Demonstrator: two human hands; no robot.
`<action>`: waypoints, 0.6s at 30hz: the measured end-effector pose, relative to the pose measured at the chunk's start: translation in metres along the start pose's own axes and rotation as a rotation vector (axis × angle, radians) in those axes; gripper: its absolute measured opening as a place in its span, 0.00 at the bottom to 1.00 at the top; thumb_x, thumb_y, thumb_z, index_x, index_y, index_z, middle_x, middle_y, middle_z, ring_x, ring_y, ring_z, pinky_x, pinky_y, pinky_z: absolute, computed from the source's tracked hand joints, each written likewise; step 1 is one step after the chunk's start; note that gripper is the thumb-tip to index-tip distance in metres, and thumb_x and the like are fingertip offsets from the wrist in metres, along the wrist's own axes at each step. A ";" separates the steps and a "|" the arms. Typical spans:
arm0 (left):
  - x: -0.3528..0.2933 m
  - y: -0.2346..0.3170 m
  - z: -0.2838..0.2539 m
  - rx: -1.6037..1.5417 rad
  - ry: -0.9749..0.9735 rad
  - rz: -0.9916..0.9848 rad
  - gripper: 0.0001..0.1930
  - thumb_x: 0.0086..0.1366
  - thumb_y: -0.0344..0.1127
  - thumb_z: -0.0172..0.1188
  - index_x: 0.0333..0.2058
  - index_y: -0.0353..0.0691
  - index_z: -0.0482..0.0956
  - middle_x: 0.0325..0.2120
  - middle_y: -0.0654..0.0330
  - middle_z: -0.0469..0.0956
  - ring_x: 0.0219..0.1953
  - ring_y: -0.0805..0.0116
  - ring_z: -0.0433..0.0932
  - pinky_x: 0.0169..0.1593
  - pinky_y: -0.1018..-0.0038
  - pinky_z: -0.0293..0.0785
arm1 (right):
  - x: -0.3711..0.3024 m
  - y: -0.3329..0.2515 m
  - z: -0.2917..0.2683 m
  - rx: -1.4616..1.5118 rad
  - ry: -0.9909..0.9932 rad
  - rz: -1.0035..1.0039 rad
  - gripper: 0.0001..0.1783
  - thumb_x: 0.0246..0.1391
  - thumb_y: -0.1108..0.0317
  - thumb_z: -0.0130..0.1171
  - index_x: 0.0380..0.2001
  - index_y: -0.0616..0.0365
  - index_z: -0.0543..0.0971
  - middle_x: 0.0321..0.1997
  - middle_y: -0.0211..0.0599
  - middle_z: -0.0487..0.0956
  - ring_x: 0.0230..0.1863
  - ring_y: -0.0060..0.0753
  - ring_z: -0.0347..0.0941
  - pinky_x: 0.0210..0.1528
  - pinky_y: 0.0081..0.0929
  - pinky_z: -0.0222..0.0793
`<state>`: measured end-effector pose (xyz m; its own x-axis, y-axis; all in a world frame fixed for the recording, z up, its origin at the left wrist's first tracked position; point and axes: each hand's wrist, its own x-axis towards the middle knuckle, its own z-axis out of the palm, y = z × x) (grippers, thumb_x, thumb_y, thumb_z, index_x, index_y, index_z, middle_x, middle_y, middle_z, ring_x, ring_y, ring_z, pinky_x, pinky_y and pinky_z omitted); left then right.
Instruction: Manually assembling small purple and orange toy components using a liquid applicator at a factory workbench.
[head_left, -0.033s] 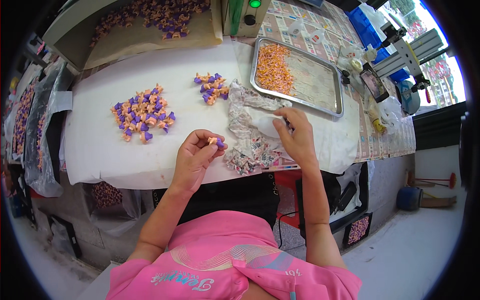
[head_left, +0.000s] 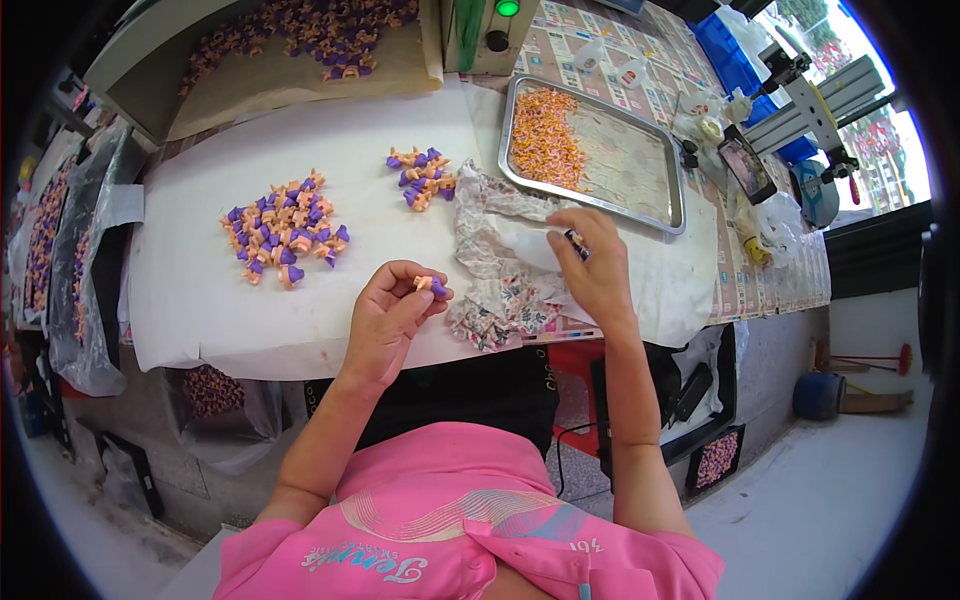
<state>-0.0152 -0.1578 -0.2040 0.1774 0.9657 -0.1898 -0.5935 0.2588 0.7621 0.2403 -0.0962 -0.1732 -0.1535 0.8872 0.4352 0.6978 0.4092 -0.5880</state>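
Between the thumb and fingers of my left hand [head_left: 392,315] is a small peach-and-purple plastic figure piece [head_left: 434,286]. My right hand [head_left: 598,262] curls round a white bottle [head_left: 535,248] with a dark label, low over a crumpled floral cloth [head_left: 485,270]; the palm hides part of the bottle. A large pile of the same figure pieces [head_left: 285,228] lies on the white sheet to the left. A smaller cluster of pieces [head_left: 423,178] sits ahead of my left hand.
A metal tray [head_left: 683,205] at the back right holds many tiny orange and pink parts. An open-fronted box [head_left: 150,85] at the back left contains more figure pieces. Two small white bottles [head_left: 632,73] stand behind the tray. A phone on a stand [head_left: 748,165] is at the right.
My right hand has shifted slightly, and more of the bottle's dark label shows between thumb and fingers. My left hand keeps its place with the figure piece.
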 end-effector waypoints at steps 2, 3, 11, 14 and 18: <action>0.000 -0.001 0.001 -0.002 0.000 0.004 0.08 0.64 0.24 0.54 0.43 0.36 0.71 0.41 0.58 0.76 0.43 0.69 0.78 0.50 0.73 0.75 | 0.017 0.009 -0.003 -0.046 0.032 -0.023 0.10 0.49 0.72 0.62 0.37 0.58 0.80 0.37 0.40 0.78 0.41 0.41 0.73 0.44 0.33 0.67; 0.000 -0.001 0.001 -0.002 0.002 0.004 0.08 0.64 0.23 0.54 0.43 0.36 0.71 0.41 0.57 0.76 0.43 0.69 0.78 0.50 0.73 0.75 | 0.027 0.013 -0.003 -0.088 0.057 -0.047 0.10 0.49 0.73 0.62 0.37 0.58 0.80 0.37 0.39 0.78 0.40 0.40 0.73 0.43 0.33 0.67; -0.007 0.004 0.005 -0.025 -0.024 0.002 0.09 0.64 0.24 0.54 0.43 0.39 0.71 0.42 0.57 0.76 0.44 0.69 0.78 0.50 0.74 0.75 | 0.078 0.032 0.013 -0.284 -0.041 0.018 0.07 0.48 0.72 0.61 0.32 0.58 0.82 0.33 0.41 0.79 0.39 0.44 0.73 0.43 0.35 0.68; -0.008 0.006 0.002 -0.027 -0.024 -0.001 0.09 0.64 0.24 0.54 0.43 0.39 0.71 0.42 0.57 0.76 0.44 0.68 0.78 0.50 0.73 0.75 | 0.082 0.037 0.020 -0.318 -0.081 0.053 0.07 0.47 0.72 0.61 0.32 0.59 0.82 0.32 0.42 0.79 0.39 0.46 0.73 0.43 0.37 0.69; -0.009 0.011 -0.001 -0.036 -0.021 0.000 0.08 0.65 0.23 0.53 0.43 0.37 0.71 0.42 0.58 0.76 0.43 0.70 0.78 0.50 0.73 0.74 | 0.083 0.041 0.022 -0.133 -0.035 0.088 0.06 0.49 0.71 0.61 0.32 0.60 0.81 0.29 0.39 0.79 0.31 0.37 0.74 0.38 0.31 0.69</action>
<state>-0.0243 -0.1631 -0.1943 0.1940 0.9651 -0.1761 -0.6215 0.2598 0.7391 0.2404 -0.0007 -0.1763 -0.1104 0.9263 0.3604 0.7960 0.2995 -0.5260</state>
